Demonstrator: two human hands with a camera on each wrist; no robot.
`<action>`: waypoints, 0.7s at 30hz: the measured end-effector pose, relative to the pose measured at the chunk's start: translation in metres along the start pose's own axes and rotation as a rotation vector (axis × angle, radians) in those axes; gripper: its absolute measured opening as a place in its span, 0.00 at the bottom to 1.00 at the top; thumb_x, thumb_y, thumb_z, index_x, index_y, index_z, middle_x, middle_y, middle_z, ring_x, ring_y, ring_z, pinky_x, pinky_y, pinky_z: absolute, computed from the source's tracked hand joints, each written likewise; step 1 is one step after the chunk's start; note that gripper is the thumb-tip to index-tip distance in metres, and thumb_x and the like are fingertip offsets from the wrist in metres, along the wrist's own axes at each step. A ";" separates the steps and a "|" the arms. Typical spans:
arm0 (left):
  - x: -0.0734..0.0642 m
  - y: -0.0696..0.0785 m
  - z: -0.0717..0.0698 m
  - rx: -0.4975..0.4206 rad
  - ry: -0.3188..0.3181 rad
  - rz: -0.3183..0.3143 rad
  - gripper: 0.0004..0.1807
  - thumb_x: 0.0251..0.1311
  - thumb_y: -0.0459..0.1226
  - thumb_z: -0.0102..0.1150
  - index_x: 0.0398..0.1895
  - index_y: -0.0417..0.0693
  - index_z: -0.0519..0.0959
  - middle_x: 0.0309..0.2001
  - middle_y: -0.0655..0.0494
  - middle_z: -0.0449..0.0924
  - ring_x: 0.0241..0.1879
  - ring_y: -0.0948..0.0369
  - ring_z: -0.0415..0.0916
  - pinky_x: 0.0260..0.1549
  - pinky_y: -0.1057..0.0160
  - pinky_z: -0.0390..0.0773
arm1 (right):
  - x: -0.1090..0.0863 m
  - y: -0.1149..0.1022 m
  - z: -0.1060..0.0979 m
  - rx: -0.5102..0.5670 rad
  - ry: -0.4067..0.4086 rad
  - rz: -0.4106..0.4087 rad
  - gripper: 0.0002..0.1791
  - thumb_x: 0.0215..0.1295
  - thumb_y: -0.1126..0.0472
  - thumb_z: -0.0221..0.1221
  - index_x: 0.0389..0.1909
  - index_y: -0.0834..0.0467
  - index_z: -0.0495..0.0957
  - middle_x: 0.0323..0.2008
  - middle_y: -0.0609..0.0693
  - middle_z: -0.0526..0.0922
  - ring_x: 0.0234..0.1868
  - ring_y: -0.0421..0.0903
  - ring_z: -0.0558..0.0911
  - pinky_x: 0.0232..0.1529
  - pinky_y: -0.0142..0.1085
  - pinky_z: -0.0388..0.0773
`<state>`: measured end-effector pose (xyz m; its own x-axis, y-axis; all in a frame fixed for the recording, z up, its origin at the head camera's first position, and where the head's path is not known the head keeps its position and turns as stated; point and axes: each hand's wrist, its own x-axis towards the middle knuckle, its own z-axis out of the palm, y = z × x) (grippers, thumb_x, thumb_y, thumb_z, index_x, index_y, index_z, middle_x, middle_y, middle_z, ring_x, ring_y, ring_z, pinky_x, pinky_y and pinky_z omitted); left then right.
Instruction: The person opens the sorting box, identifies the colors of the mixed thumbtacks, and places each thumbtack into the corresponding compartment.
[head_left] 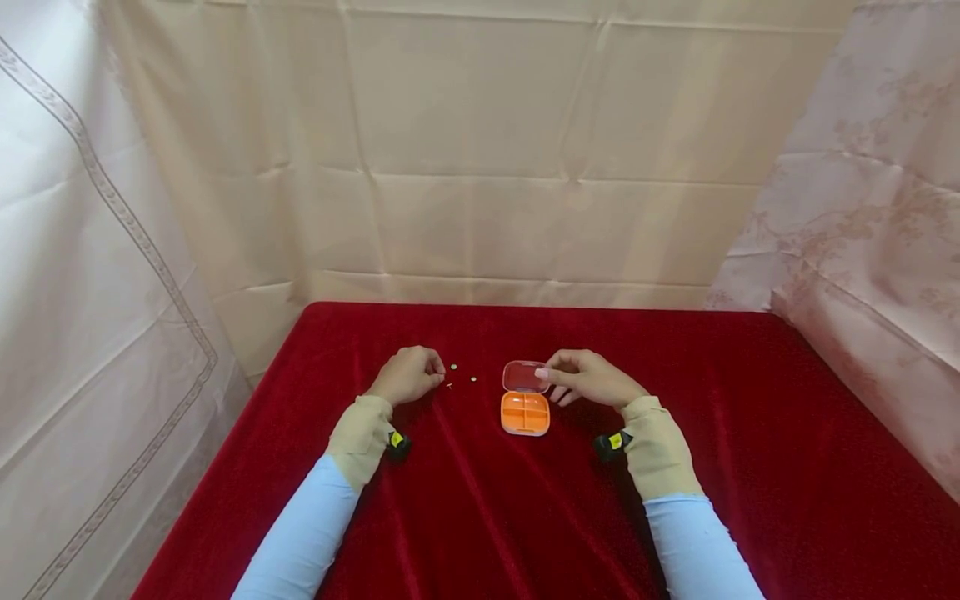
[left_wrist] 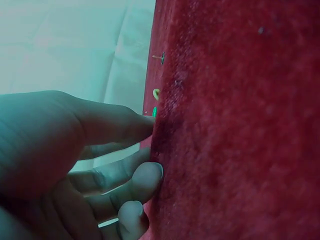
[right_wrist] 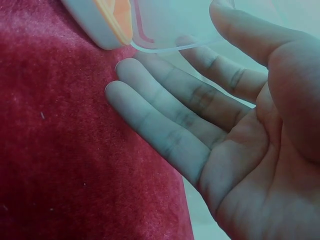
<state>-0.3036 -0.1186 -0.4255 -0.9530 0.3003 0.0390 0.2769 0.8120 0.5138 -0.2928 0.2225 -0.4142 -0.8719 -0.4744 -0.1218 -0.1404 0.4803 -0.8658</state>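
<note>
In the head view an orange pill box (head_left: 525,414) with four-way dividers lies unlatched, its clear lid (head_left: 516,375) swung back. My right hand (head_left: 592,379) pinches the lid's right edge between thumb and index finger; the other fingers stretch out below it in the right wrist view. My left hand (head_left: 408,375) is down at the cloth, thumb and fingertips close together. Just past its thumb are a small green piece (left_wrist: 154,111), a yellow ring-like piece (left_wrist: 156,94) and a thumbtack-shaped piece (left_wrist: 161,57). The fingertips are partly hidden, so I cannot tell what they hold.
A red velvet cloth (head_left: 480,517) with soft creases covers the table. Pale cream fabric (head_left: 465,167) hangs behind it, with a light curtain (head_left: 97,275) on the left and a floral one (head_left: 862,208) on the right.
</note>
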 end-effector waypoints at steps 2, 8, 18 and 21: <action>-0.001 0.000 -0.002 0.009 0.003 -0.015 0.02 0.64 0.35 0.67 0.32 0.49 0.85 0.30 0.59 0.81 0.30 0.59 0.75 0.33 0.58 0.76 | 0.000 0.001 0.000 0.000 0.000 -0.001 0.20 0.74 0.49 0.62 0.52 0.63 0.79 0.43 0.59 0.86 0.41 0.54 0.87 0.43 0.44 0.86; -0.003 -0.001 -0.009 0.010 -0.024 -0.047 0.06 0.62 0.34 0.70 0.27 0.50 0.85 0.27 0.59 0.81 0.29 0.58 0.75 0.33 0.57 0.76 | -0.001 0.000 -0.002 -0.003 0.000 0.003 0.20 0.74 0.49 0.62 0.52 0.63 0.79 0.43 0.60 0.85 0.41 0.54 0.87 0.43 0.45 0.86; -0.004 -0.001 -0.014 -0.101 -0.114 -0.067 0.09 0.59 0.38 0.76 0.25 0.47 0.86 0.25 0.56 0.81 0.27 0.60 0.72 0.29 0.62 0.74 | -0.004 -0.003 -0.002 -0.006 -0.003 0.008 0.17 0.74 0.53 0.62 0.51 0.63 0.79 0.45 0.62 0.85 0.41 0.55 0.86 0.43 0.45 0.86; -0.004 -0.002 -0.015 -0.145 -0.118 -0.083 0.08 0.62 0.37 0.72 0.27 0.45 0.86 0.26 0.54 0.81 0.23 0.60 0.73 0.26 0.64 0.75 | -0.004 -0.003 -0.002 -0.006 -0.009 0.003 0.16 0.74 0.54 0.62 0.51 0.63 0.79 0.44 0.62 0.84 0.41 0.54 0.86 0.43 0.45 0.86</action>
<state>-0.3026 -0.1292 -0.4138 -0.9485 0.2987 -0.1053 0.1690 0.7586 0.6292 -0.2900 0.2245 -0.4103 -0.8680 -0.4797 -0.1284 -0.1408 0.4858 -0.8627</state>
